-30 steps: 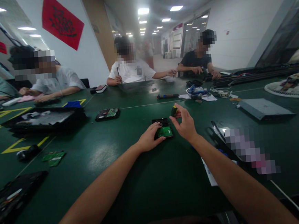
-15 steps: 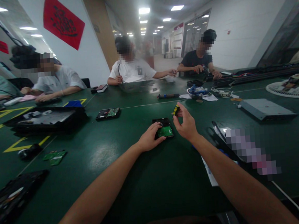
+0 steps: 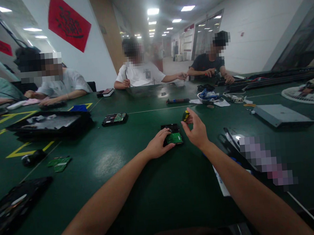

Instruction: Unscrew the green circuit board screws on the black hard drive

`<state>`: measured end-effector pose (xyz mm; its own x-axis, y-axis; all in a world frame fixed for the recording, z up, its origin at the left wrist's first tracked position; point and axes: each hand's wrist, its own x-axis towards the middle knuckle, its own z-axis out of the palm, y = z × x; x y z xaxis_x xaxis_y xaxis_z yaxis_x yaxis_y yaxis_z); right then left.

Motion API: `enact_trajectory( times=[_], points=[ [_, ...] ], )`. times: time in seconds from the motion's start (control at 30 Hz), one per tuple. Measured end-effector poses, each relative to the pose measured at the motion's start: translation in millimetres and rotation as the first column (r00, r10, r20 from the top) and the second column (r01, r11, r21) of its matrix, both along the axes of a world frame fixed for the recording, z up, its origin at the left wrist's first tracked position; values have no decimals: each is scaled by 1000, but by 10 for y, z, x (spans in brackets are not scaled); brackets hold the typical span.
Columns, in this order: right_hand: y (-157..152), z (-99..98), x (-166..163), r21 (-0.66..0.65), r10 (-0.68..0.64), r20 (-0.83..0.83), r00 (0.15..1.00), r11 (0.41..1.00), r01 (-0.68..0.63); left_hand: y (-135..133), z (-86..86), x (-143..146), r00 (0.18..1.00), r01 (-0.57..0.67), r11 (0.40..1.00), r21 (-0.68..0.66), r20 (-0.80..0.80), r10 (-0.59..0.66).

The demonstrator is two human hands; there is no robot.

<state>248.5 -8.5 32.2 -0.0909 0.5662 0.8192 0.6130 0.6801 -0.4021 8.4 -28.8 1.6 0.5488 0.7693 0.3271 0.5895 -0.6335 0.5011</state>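
Observation:
A black hard drive [image 3: 172, 133] with a green circuit board facing up lies on the dark green table [image 3: 140, 176] in front of me. My left hand [image 3: 159, 145] rests on its left edge, fingers curled over it and holding it down. My right hand [image 3: 197, 130] hovers just right of the drive, fingers pinched round the black and yellow handle of a screwdriver [image 3: 185, 116] held upright above the drive's far right corner. The tool's tip is hidden.
Another hard drive [image 3: 115, 118] lies further left, beside a black tray [image 3: 49, 125]. Green boards [image 3: 59, 163] and a dark mouse-like object [image 3: 33, 158] sit at left. A grey flat box [image 3: 282, 115] and cables [image 3: 208, 95] are at right. Three people work at the far edge.
My right hand has turned the screwdriver handle slightly between its fingers and stayed over the drive. My left hand has not moved.

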Motion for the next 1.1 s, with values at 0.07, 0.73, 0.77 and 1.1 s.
enact_trajectory(
  times=[0.07, 0.73, 0.77, 1.1],
  points=[
    [-9, 12, 3, 4, -10, 13, 1000, 1000, 10, 2, -4, 1, 1000, 2, 1000, -1, 10, -2],
    [-24, 17, -2, -31, -3, -2, 1000, 1000, 3, -3, 4, -1, 999, -5, 1000, -28, 39, 6],
    [-25, 18, -2, -26, -8, 4, 1000, 1000, 9, -5, 6, 0, 999, -4, 1000, -29, 37, 5],
    [-23, 27, -5, -8, 3, 0, 1000, 1000, -3, -9, 11, 2, 1000, -4, 1000, -23, 8, 4]
  ],
)
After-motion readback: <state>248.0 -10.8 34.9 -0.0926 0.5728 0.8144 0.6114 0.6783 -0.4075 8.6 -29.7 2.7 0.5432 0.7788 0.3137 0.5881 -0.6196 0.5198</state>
